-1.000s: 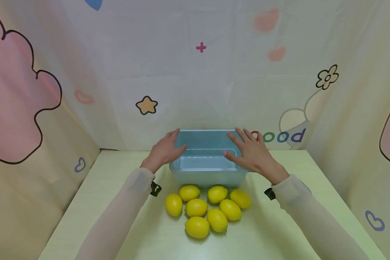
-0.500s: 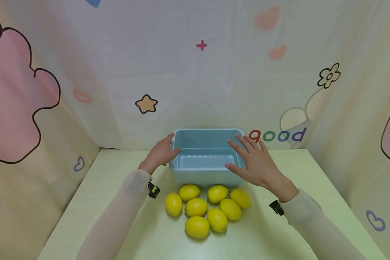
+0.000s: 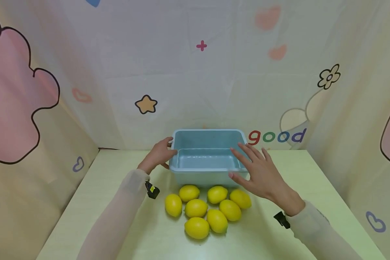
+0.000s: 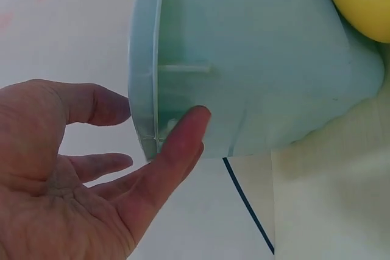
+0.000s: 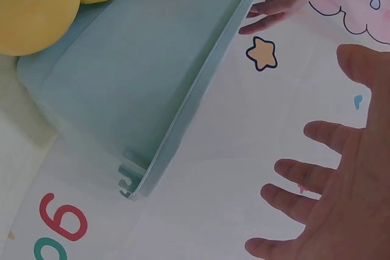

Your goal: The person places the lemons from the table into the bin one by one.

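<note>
A light blue plastic bin (image 3: 208,177) with a rim stands at the back of the table, its inside showing no contents. My left hand (image 3: 158,156) is at its left end, fingers spread loosely about the rim. In the left wrist view the thumb comes up to the rim (image 4: 144,59) and one finger reaches below it along the outer wall; whether they touch is unclear. My right hand (image 3: 261,173) hovers at the right end, fingers spread. The right wrist view shows that hand (image 5: 347,181) apart from the bin, holding nothing. Several yellow lemons (image 3: 196,208) lie in front of the bin.
The pale table (image 3: 117,202) extends to both sides of the bin and lemons. A printed curtain (image 3: 195,83) hangs close behind the bin, with more curtain along the left and right sides.
My right hand has drawn back from the bin toward the lower right. My left hand has shifted slightly left and down. The bin and the lemons look unmoved.
</note>
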The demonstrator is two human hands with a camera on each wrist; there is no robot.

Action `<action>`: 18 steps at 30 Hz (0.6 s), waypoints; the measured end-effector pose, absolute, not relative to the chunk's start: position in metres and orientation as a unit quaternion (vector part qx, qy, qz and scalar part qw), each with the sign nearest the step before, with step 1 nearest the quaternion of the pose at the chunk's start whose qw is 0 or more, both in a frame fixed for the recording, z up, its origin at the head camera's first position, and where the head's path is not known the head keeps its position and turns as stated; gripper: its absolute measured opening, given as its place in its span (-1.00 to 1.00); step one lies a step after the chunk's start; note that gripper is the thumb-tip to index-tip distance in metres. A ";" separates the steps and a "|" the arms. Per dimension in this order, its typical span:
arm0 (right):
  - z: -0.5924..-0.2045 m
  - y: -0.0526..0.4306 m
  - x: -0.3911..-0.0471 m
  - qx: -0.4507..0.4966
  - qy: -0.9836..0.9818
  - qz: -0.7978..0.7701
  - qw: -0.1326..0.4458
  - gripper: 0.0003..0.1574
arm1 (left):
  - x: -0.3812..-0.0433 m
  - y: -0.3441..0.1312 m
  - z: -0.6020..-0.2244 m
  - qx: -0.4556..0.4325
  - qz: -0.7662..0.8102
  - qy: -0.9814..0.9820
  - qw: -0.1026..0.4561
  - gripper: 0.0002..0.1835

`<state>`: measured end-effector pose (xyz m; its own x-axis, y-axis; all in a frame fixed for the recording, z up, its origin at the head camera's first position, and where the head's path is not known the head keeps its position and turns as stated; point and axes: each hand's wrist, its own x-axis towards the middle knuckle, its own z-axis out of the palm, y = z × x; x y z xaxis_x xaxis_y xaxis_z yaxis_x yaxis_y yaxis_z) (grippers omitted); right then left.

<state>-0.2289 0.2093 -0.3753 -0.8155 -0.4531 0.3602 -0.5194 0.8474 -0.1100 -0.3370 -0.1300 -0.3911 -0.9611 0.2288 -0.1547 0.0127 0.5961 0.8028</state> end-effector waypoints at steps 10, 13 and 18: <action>-0.383 0.209 -0.205 0.277 -0.937 0.105 0.186 -0.12 | -0.340 -0.130 -0.395 0.075 0.459 0.878 0.114 -0.32; -0.387 0.209 -0.198 0.279 -0.931 0.113 0.205 -0.14 | -0.340 -0.131 -0.395 0.075 0.457 0.880 0.110 -0.36; -0.395 0.209 -0.191 0.288 -0.918 0.129 0.241 -0.21 | -0.339 -0.131 -0.394 0.065 0.448 0.885 0.111 -0.43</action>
